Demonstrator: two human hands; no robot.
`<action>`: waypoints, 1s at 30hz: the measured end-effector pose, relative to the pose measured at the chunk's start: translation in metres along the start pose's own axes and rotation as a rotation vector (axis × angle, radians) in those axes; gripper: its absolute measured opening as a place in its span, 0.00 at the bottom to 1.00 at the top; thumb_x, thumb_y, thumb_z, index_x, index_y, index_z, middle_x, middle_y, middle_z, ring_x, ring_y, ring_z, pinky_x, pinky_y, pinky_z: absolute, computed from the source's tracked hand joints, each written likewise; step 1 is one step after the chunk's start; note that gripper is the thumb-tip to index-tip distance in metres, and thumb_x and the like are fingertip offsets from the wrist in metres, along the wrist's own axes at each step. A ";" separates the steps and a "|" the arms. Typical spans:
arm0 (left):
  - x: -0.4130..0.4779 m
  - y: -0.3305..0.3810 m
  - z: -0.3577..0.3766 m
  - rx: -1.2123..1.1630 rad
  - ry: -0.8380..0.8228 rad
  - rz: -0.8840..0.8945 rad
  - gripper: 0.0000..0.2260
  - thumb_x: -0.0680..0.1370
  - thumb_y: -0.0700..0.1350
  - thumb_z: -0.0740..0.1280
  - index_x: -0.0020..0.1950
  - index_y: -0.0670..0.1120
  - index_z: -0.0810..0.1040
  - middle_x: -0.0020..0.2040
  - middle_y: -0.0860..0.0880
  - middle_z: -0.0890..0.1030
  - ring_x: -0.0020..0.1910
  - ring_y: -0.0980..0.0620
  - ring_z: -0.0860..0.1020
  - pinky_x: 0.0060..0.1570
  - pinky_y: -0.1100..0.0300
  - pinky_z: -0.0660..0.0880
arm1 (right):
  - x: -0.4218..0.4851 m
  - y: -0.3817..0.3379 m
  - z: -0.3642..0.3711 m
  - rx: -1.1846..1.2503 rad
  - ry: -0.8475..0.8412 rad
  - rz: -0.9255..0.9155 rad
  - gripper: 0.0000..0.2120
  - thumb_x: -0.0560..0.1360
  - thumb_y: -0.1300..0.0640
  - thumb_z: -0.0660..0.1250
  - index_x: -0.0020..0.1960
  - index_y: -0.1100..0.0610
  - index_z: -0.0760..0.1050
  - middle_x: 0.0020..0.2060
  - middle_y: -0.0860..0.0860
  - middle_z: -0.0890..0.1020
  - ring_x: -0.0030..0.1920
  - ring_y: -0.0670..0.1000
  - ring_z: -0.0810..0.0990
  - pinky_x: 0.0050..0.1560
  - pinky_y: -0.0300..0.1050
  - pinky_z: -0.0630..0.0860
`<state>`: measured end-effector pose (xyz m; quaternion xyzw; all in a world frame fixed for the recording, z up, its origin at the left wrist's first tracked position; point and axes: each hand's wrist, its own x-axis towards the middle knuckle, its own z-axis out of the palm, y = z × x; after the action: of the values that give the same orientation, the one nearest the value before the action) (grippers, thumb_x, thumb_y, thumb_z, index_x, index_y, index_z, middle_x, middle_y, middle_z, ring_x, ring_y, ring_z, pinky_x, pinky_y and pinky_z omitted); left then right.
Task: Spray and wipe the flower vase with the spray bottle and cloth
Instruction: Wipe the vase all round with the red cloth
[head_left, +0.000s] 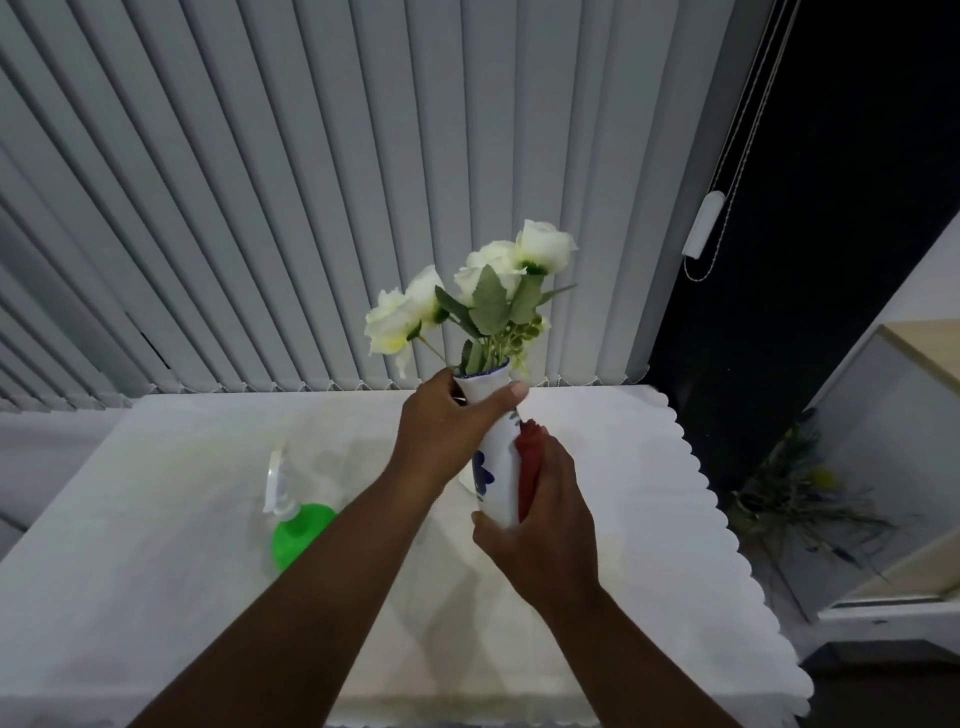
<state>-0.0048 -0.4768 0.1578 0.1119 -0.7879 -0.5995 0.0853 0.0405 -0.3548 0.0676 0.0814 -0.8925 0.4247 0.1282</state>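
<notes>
The vase (496, 457) looks like glazed ceramic, smooth and glossy white with blue painting. Pressed to it at 3 o'clock, the cloth (529, 470) is matt red fabric. The spray bottle (296, 525) (at 9 o'clock) is translucent green plastic. The tablecloth (675, 519) is matt white cloth.

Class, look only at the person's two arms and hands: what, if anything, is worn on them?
Nothing is worn. The left hand and right hand are bare: no gloves, rings, watch or bracelet show. Both forearms are bare to the frame's lower edge; no sleeve is in view.
</notes>
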 end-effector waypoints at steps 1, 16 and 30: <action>-0.001 0.001 0.001 0.048 0.063 -0.003 0.22 0.63 0.62 0.76 0.51 0.52 0.82 0.45 0.56 0.84 0.45 0.57 0.82 0.46 0.60 0.79 | -0.001 0.002 0.003 -0.027 0.034 -0.020 0.48 0.61 0.44 0.79 0.73 0.51 0.57 0.68 0.52 0.74 0.63 0.53 0.78 0.60 0.40 0.75; 0.004 0.004 -0.012 -0.030 -0.109 0.095 0.22 0.61 0.56 0.78 0.50 0.48 0.84 0.45 0.49 0.86 0.47 0.48 0.84 0.51 0.49 0.81 | 0.014 -0.007 -0.018 0.286 -0.191 0.044 0.57 0.54 0.37 0.83 0.75 0.43 0.56 0.67 0.38 0.71 0.58 0.28 0.72 0.51 0.18 0.70; -0.006 0.014 -0.004 0.079 0.135 0.085 0.22 0.60 0.64 0.76 0.46 0.52 0.82 0.42 0.55 0.85 0.43 0.55 0.83 0.45 0.58 0.81 | -0.006 0.006 0.000 0.132 -0.010 0.071 0.49 0.59 0.44 0.81 0.73 0.44 0.60 0.61 0.26 0.66 0.57 0.26 0.70 0.56 0.19 0.68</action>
<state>0.0009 -0.4753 0.1723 0.1217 -0.8075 -0.5548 0.1591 0.0447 -0.3511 0.0613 0.0601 -0.8656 0.4863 0.1030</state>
